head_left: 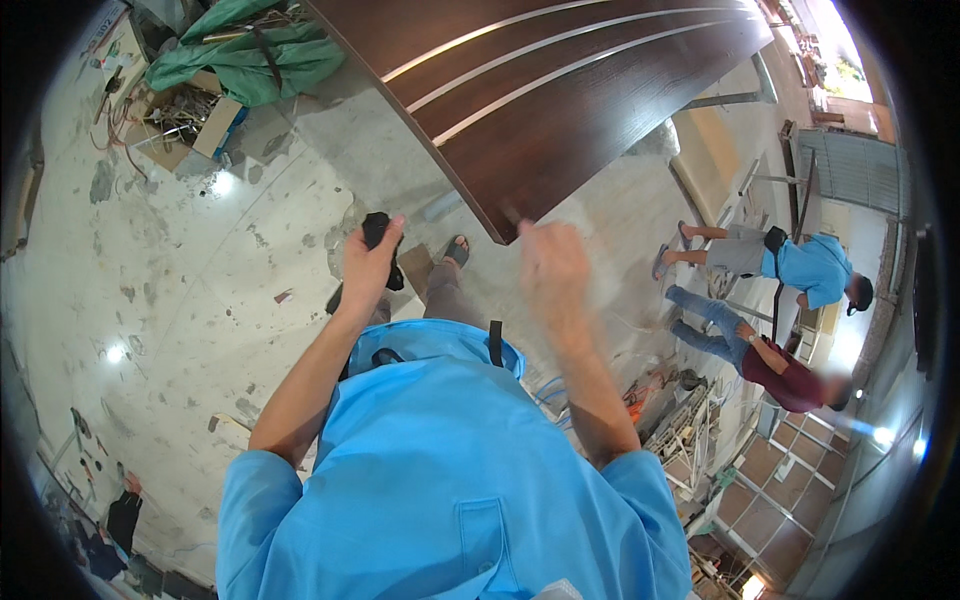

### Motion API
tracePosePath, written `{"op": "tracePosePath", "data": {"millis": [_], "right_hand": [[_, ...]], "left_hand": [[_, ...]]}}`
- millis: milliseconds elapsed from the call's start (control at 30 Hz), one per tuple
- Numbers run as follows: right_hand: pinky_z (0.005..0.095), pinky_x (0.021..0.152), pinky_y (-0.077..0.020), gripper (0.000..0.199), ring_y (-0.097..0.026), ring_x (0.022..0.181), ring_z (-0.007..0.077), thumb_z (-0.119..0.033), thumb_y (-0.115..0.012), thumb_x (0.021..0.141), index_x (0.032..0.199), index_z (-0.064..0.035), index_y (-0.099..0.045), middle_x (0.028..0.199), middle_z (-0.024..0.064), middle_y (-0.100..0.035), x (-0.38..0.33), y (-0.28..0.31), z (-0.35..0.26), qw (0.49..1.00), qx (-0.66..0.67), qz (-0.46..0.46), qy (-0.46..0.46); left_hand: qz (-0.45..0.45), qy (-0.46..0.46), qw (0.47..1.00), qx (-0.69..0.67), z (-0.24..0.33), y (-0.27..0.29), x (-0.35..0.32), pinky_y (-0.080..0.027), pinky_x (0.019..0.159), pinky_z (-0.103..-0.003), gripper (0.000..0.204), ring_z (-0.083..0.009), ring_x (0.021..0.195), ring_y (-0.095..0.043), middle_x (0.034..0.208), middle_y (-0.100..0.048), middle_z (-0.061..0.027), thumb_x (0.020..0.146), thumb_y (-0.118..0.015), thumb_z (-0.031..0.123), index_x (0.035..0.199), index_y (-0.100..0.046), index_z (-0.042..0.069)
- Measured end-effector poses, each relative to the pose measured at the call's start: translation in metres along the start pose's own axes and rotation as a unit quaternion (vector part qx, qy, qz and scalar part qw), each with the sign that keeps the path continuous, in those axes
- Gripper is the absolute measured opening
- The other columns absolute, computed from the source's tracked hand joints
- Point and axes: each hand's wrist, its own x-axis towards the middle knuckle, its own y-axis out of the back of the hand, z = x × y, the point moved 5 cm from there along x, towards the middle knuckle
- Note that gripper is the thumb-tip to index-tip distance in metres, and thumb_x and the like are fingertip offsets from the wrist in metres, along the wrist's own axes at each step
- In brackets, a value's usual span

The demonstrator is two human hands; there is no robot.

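Note:
My left hand (368, 268) is closed around a black object (376, 230), whose kind I cannot make out. Beside the corner of a dark brown wooden panel (590, 110) is my right hand (554, 262), blurred by motion with its fingers curled in. A faint, smeared shape shows at its fingertips, over the panel's corner, too blurred to name. Three pale, shiny strips run lengthwise along the panel, which stands raised above the floor in front of me.
Two people (815, 270) stand to the right near a metal frame. At the far left, a cardboard box (180, 125) of metal bits sits beside a green sheet (250, 65). Scrap pieces (680, 430) lie at lower right. Another person (122, 515) shows at lower left.

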Motion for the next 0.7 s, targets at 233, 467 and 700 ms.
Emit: {"op": "tracePosePath", "data": {"millis": [233, 467, 700], "right_hand": [[0.0279, 0.063, -0.0498, 0.012, -0.062, 0.068, 0.0135, -0.002, -0.076, 0.09, 0.101, 0.0026, -0.074, 0.082, 0.0074, -0.07, -0.087, -0.014, -0.016, 0.89, 0.274, 0.098, -0.351], [0.0273, 0.066, -0.0503, 0.011, -0.062, 0.077, 0.0099, -0.006, -0.074, 0.095, 0.105, 0.0, -0.074, 0.089, 0.0028, -0.071, -0.09, -0.003, 0.042, 0.832, 0.286, 0.189, -0.437], [0.0371, 0.066, -0.0527, 0.019, -0.064, 0.082, 0.0261, 0.002, -0.073, 0.081, 0.1, 0.001, -0.073, 0.09, 0.0104, -0.068, -0.009, 0.01, 0.071, 0.962, 0.001, 0.205, -0.178]], "left_hand": [[-0.235, -0.039, 0.971, -0.004, 0.021, -0.079, -0.011, -0.049, 0.069, -0.028, 0.044, -0.0093, 0.076, -0.06, 0.088, -0.072, -0.0026, 0.094, -0.08, 0.042, 0.102, -0.073, 0.0], [-0.298, -0.001, 0.95, 0.095, 0.036, -0.108, -0.014, -0.049, 0.072, -0.028, 0.038, -0.0095, 0.081, -0.061, 0.089, -0.071, -0.0012, 0.092, -0.081, 0.035, 0.104, -0.072, 0.0], [-0.386, -0.124, 0.853, 0.329, 0.148, -0.061, -0.01, -0.049, 0.08, -0.028, 0.016, -0.0089, 0.087, -0.06, 0.095, -0.071, 0.0004, 0.101, -0.072, 0.02, 0.107, -0.074, 0.006]]}}
